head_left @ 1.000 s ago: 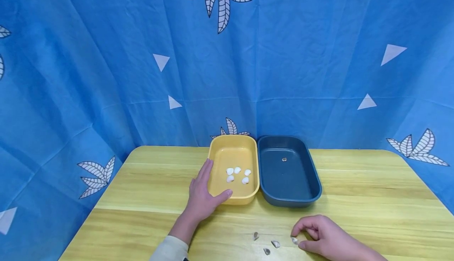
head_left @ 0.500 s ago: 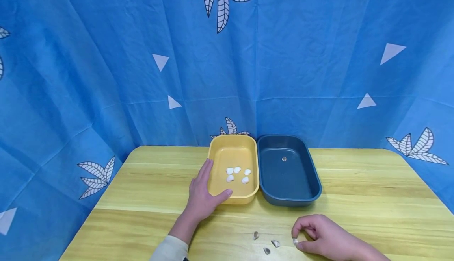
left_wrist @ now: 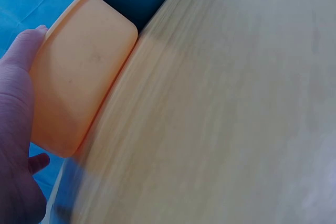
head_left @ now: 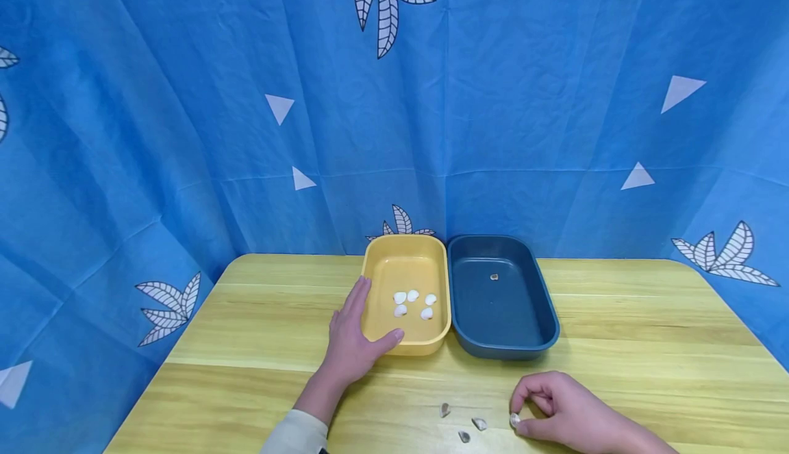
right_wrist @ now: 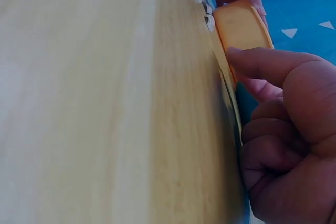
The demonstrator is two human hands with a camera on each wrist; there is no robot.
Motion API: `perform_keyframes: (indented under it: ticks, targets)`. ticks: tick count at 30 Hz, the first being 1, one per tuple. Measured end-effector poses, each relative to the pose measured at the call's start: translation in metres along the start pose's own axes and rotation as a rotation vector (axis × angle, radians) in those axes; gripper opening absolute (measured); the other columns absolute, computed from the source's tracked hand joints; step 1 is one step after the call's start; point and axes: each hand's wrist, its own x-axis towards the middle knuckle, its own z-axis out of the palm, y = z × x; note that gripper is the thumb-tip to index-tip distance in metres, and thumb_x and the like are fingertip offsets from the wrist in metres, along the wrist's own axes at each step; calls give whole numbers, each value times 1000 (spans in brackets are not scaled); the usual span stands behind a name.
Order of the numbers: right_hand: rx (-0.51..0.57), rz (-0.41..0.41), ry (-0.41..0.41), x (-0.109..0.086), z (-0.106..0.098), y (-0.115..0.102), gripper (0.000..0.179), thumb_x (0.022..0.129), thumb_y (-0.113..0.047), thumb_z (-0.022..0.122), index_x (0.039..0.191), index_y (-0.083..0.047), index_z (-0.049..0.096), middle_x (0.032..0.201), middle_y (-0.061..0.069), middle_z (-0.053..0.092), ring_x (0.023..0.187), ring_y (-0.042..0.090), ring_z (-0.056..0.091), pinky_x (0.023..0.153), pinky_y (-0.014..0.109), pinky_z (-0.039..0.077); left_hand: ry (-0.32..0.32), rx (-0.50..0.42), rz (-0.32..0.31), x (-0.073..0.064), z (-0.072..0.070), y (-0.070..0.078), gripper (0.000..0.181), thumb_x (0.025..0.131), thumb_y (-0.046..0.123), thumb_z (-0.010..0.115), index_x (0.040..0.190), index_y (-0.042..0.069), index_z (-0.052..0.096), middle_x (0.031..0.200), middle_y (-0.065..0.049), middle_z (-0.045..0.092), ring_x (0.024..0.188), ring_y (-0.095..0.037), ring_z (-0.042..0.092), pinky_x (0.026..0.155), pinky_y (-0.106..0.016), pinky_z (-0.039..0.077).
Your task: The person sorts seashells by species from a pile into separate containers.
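Note:
My left hand (head_left: 351, 344) rests against the left side of the yellow tray (head_left: 403, 272), fingers straight, with the thumb at the near rim. Several white seashells (head_left: 400, 297) lie inside that tray. My right hand (head_left: 564, 413) pinches a small pale seashell (head_left: 514, 420) between thumb and index finger, low over the table. In the right wrist view the other fingers are curled in, and the held shell is hidden. To the left of this hand, greyish shells (head_left: 479, 424) lie on the wood. The left wrist view shows the tray's outer wall (left_wrist: 84, 66) beside the left hand.
A dark blue tray (head_left: 505, 317) stands right beside the yellow one, with a small brownish shell (head_left: 494, 277) in it. Both trays sit near the back of the wooden table (head_left: 647, 344). Behind hangs a blue curtain (head_left: 524, 98) printed with leaves and triangles.
The right hand's thumb and index finger have closed round the shell, which has turned between them and shifted slightly right. The left hand has stayed at the yellow tray.

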Motion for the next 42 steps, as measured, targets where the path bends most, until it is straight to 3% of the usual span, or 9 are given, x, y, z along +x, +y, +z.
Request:
perform_keyframes:
  ticks: [13, 23, 34, 42]
  targets:
    - [-105, -109, 79, 0, -9, -21, 18, 86, -15, 80, 96, -25, 69, 57, -1, 25, 55, -3, 29, 65, 28, 50, 3, -1, -1, 0, 1, -2, 104, 80, 50, 80, 161, 19, 23, 165, 5, 16, 148, -26, 21, 114, -64, 7]
    - [-90, -113, 105, 12, -26, -53, 15, 88, -16, 79, 96, -23, 69, 60, 2, 20, 51, 9, 22, 57, 25, 45, 4, -3, 3, 1, 1, -3, 105, 79, 52, 79, 161, 17, 23, 165, 6, 16, 148, -25, 21, 114, -64, 7]
    - [-84, -118, 163, 44, -61, -74, 13, 88, -14, 79, 97, -16, 69, 60, 5, 19, 49, 15, 25, 69, 29, 50, 5, 2, 8, 0, 0, -3, 104, 80, 52, 79, 161, 21, 21, 165, 5, 15, 148, -25, 20, 114, -64, 6]
    - [-113, -28, 245, 74, -85, -68, 13, 87, -18, 80, 96, -14, 71, 60, -4, 20, 46, 16, 26, 72, 30, 51, 4, -5, 15, 0, 1, -2, 104, 80, 51, 78, 161, 22, 20, 165, 5, 15, 148, -26, 20, 113, -65, 6]
